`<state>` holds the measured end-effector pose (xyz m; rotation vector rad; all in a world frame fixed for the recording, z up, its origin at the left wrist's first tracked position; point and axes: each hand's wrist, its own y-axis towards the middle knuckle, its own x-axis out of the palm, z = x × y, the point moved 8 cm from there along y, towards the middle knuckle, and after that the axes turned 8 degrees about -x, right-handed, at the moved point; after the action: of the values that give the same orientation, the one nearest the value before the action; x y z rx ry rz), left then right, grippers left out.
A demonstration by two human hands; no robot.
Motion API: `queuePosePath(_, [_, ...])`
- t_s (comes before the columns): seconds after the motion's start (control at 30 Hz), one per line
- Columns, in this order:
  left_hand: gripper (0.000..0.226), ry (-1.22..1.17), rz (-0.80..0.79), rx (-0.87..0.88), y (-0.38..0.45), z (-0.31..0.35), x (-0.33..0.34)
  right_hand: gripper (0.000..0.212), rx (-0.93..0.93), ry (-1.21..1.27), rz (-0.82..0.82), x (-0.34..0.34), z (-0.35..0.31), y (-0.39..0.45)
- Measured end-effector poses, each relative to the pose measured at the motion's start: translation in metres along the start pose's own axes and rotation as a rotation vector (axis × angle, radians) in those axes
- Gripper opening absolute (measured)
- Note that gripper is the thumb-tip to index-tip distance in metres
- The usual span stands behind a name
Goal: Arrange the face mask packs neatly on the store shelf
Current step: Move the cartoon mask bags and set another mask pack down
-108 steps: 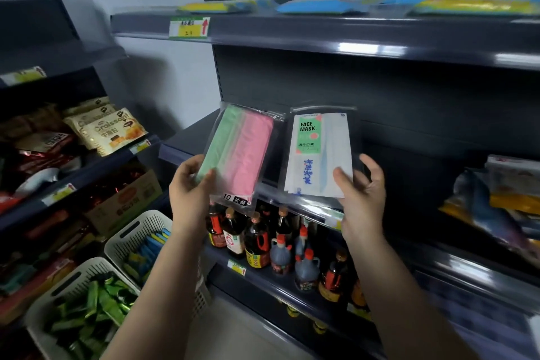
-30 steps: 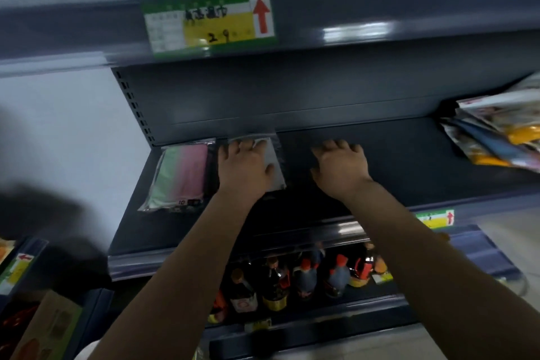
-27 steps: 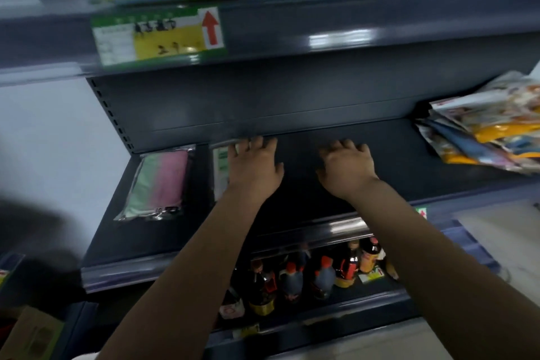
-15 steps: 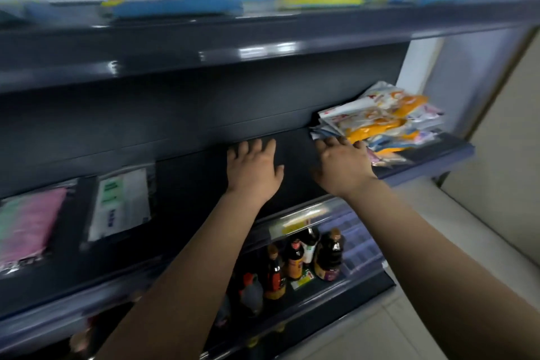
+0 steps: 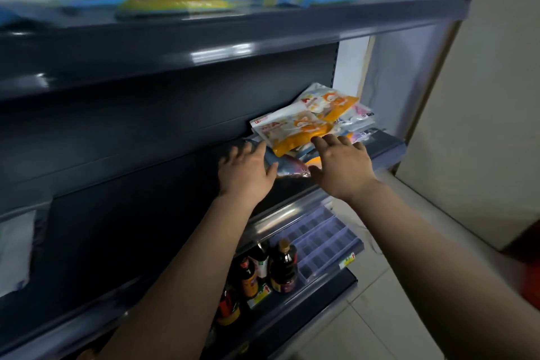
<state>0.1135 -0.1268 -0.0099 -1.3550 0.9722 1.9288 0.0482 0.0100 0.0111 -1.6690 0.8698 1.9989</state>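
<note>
Our left hand (image 5: 247, 174) rests spread on the mask pack pile (image 5: 309, 128). Our right hand (image 5: 340, 165), beside it, lies flat-fingered on the same pile.

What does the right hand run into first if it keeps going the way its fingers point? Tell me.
Most likely the orange pack at the front of the messy pile of packs. The right hand has straight fingers whose tips already sit at that pack's near edge; whether they touch it is unclear.

Packs (image 5: 306, 126) apparently piled at shelf's (image 5: 146, 228) right end.
</note>
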Motion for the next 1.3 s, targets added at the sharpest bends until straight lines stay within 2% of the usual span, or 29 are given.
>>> queuePosePath(0.17, [0.057, -0.033, -0.025, -0.05, 0.036, 0.017, 0.029, 0.06, -0.022, 0.037, 0.018, 0.017, 0.041, 0.027])
queuePosePath(0.3, [0.057, -0.104, -0.037, -0.135, 0.063, 0.019, 0.048, 0.053, -0.042, 0.121, 0.076, 0.026, 0.069, 0.057])
queuePosePath(0.67, [0.062, -0.408, -0.15, -0.4, 0.096, 0.011, 0.086, 0.038, -0.048, 0.566, 0.164, 0.062, 0.139, 0.116])
queuePosePath(0.73, [0.061, -0.424, -0.126, -0.455, 0.103, 0.016, 0.088, 0.035, -0.067, 0.589, 0.173, 0.063, 0.158, 0.129])
queuePosePath(0.87, [0.065, -0.433, -0.089, -0.552, 0.109, 0.015, 0.089, 0.035, -0.112, 0.561, 0.148, 0.068, 0.179, 0.151])
queuePosePath(1.0, [0.07, -0.533, -0.082, -0.678, 0.112, 0.019, 0.094, 0.032, -0.231, 0.648, 0.063, 0.077, 0.178, 0.171])
queuePosePath(1.17, [0.055, -0.725, 0.086, -0.746, 0.106, 0.024, 0.086, 0.031, -0.357, 0.689, -0.068, 0.09, 0.164, 0.184])
queuePosePath(1.23, [0.055, -0.772, 0.188, -0.783, 0.098, 0.018, 0.083, 0.043, -0.397, 0.652, -0.154, 0.097, 0.157, 0.185])
queuePosePath(1.3, [0.067, -0.873, 0.282, -0.842, 0.086, 0.01, 0.082, 0.058, -0.422, 0.628, -0.197, 0.102, 0.153, 0.187])
